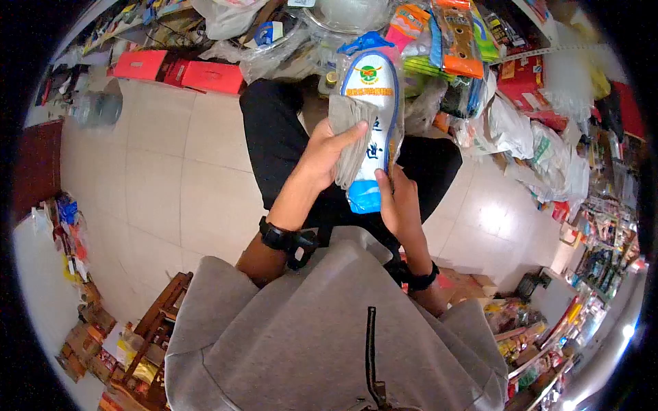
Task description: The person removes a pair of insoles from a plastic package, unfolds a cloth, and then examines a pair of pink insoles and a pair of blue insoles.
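Observation:
My left hand (321, 156) is closed round a folded grey cloth (351, 161), its thumb lying across the top. Against the cloth's right side is a white insole (384, 109) with a blue edge, in a clear plastic packet. A green and orange emblem and dark characters are printed on it. My right hand (403, 205) grips the lower right edge of this packet, thumb on the front and fingers hidden behind. The cloth overlaps the insole's left side. Both hands are above my lap, between my knees.
Ahead lie heaped goods, among them an orange packet (460, 41), plastic bags (229, 17) and red boxes (212, 77). White bags (548, 147) stand to the right. At lower left is a wooden chair (154, 329). Tiled floor (151, 164) stretches left of my legs.

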`<state>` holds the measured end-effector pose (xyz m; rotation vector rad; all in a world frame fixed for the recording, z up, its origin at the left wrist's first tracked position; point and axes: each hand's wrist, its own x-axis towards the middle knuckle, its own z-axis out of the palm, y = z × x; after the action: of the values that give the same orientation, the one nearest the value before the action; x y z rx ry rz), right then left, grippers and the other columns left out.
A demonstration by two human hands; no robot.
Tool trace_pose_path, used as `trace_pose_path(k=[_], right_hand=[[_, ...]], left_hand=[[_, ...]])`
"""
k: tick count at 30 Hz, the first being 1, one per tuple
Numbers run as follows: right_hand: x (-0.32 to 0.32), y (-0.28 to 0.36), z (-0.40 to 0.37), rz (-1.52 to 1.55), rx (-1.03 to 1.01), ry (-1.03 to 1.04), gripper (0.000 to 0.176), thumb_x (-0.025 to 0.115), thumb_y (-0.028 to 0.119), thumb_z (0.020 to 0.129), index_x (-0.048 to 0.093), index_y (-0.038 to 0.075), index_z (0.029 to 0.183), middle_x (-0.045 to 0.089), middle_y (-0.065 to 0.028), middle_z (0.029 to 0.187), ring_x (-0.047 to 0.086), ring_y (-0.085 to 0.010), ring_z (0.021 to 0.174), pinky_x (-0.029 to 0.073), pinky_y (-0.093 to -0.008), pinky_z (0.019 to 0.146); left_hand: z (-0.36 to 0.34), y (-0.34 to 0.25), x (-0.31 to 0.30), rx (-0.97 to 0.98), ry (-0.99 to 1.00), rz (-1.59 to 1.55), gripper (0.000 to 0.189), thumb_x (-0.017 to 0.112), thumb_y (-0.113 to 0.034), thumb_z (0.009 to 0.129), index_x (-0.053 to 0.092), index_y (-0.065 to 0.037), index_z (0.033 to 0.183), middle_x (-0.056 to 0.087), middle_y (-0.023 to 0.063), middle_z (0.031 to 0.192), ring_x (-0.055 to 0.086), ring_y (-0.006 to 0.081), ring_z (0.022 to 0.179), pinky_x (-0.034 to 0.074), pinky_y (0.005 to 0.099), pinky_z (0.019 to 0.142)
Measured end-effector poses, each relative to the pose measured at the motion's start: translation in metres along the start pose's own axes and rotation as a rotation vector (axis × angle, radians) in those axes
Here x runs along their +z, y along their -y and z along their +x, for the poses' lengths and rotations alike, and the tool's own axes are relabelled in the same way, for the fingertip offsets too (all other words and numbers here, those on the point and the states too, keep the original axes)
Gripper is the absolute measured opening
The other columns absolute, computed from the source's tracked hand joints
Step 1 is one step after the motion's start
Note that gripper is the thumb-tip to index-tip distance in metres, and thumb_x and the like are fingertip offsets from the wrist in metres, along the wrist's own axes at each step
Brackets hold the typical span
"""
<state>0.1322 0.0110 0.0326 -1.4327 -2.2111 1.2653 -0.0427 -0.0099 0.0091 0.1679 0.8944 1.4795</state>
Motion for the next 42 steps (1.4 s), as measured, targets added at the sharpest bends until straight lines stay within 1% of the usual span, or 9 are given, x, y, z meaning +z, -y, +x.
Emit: trace_pose_path(k=[5,12,25,29,31,33,38,40,42], right_hand=[[-0.010,-0.002,-0.015,0.034,-0.069,0.166,0.029,0.050,0.023,0.099,0.056,-0.003,0.110,0.062,-0.0289,0.079,0.063,-0.0454,0.072,0.049,-0.0498,0.063],[-0.016,-0.003,-0.036,0.107,0.010,0.254,0.029,0.049,0.022,0.099,0.057,-0.002,0.113,0.063,-0.0271,0.076,0.065,-0.0422,0.069,0.049,-0.0447,0.060],[-0.024,0.001,-0.048,0.190,0.046,0.145,0.032,0.051,0.022,0.099,0.057,0.000,0.122,0.065,-0.0213,0.076,0.065,-0.0283,0.063,0.049,-0.0395,0.061],[-0.031,-0.005,-0.052,0.143,0.056,0.182,0.029,0.051,0.020,0.099,0.059,0.000,0.117,0.065,-0.0192,0.077,0.062,-0.0261,0.062,0.048,-0.0376,0.061],[-0.036,-0.014,-0.061,0.143,0.024,0.194,0.027,0.051,0.019,0.099,0.060,-0.001,0.115,0.065,-0.0184,0.077,0.060,-0.0244,0.061,0.048,-0.0364,0.061],[-0.041,-0.031,-0.072,0.211,0.085,0.220,0.022,0.051,0.015,0.099,0.061,-0.001,0.109,0.064,-0.0132,0.077,0.056,-0.0180,0.063,0.046,-0.0335,0.062],[-0.049,-0.024,-0.075,0.384,0.184,0.154,0.018,0.053,0.014,0.099,0.062,-0.001,0.105,0.063,-0.0041,0.077,0.053,-0.0113,0.070,0.045,-0.0310,0.063],[-0.049,-0.022,-0.073,0.393,0.214,0.156,0.018,0.053,0.014,0.099,0.063,0.000,0.105,0.063,-0.0018,0.077,0.053,-0.0103,0.072,0.045,-0.0303,0.064],[-0.051,-0.022,-0.071,0.366,0.186,0.214,0.019,0.053,0.014,0.099,0.063,0.000,0.105,0.063,-0.0024,0.079,0.052,-0.0100,0.073,0.044,-0.0287,0.066]], left_hand=[[0.024,-0.025,-0.011,0.090,-0.002,-0.028,0.029,0.070,-0.020,0.091,0.062,-0.001,0.111,0.069,0.0075,0.098,0.067,0.0153,0.084,0.054,0.0297,0.074],[0.039,-0.045,-0.016,0.227,-0.100,-0.066,0.030,0.070,-0.022,0.091,0.062,-0.002,0.112,0.069,0.0073,0.100,0.067,0.0163,0.087,0.055,0.0298,0.077],[0.044,-0.031,-0.015,0.372,-0.312,-0.002,0.026,0.071,-0.013,0.089,0.063,0.002,0.109,0.069,0.0084,0.101,0.068,0.0158,0.080,0.055,0.0291,0.070],[0.053,-0.033,-0.024,0.390,-0.433,-0.027,0.030,0.071,-0.015,0.089,0.063,0.002,0.113,0.069,0.0096,0.102,0.067,0.0181,0.085,0.055,0.0324,0.075],[0.058,-0.045,-0.041,0.392,-0.525,-0.065,0.035,0.069,-0.019,0.091,0.060,-0.001,0.120,0.067,0.0111,0.110,0.067,0.0232,0.093,0.054,0.0375,0.082],[0.061,-0.059,-0.066,0.512,-0.480,-0.171,0.032,0.070,-0.015,0.090,0.060,0.002,0.116,0.068,0.0115,0.103,0.068,0.0230,0.088,0.056,0.0385,0.080],[0.041,-0.060,-0.083,0.294,-0.327,-0.207,0.038,0.059,-0.025,0.097,0.056,0.001,0.125,0.066,0.0137,0.116,0.066,0.0295,0.101,0.055,0.0434,0.088],[0.027,-0.049,-0.081,0.219,0.022,-0.531,0.046,0.048,-0.035,0.101,0.053,-0.002,0.132,0.061,0.0162,0.127,0.060,0.0333,0.114,0.047,0.0482,0.100],[0.017,-0.036,-0.079,0.169,0.093,-0.612,0.047,0.046,-0.038,0.101,0.053,-0.004,0.133,0.060,0.0156,0.128,0.059,0.0322,0.116,0.045,0.0478,0.102]])
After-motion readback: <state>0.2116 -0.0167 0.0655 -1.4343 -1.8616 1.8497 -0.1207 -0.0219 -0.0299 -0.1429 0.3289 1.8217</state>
